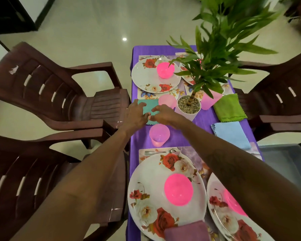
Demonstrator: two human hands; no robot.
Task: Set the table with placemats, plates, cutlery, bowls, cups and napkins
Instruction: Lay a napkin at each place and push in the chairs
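Both my hands reach over a folded teal napkin (149,106) lying on the purple tablecloth (186,136). My left hand (136,113) rests on its left side with fingers spread. My right hand (162,113) touches its right part with bent fingers. A pale pink cup (159,134) stands just in front of the napkin, another pink cup (167,101) just behind it. Floral plates (149,193) (146,75) each carry a bright pink bowl (178,189) (165,70). Cutlery (155,152) lies above the near plate.
A potted plant (189,106) stands mid-table, leaves hanging over the far settings. A green napkin (230,108), a blue napkin (231,134) and a third pink cup (208,101) lie right. A purple napkin (187,231) lies at the near edge. Brown plastic chairs (47,94) flank the table.
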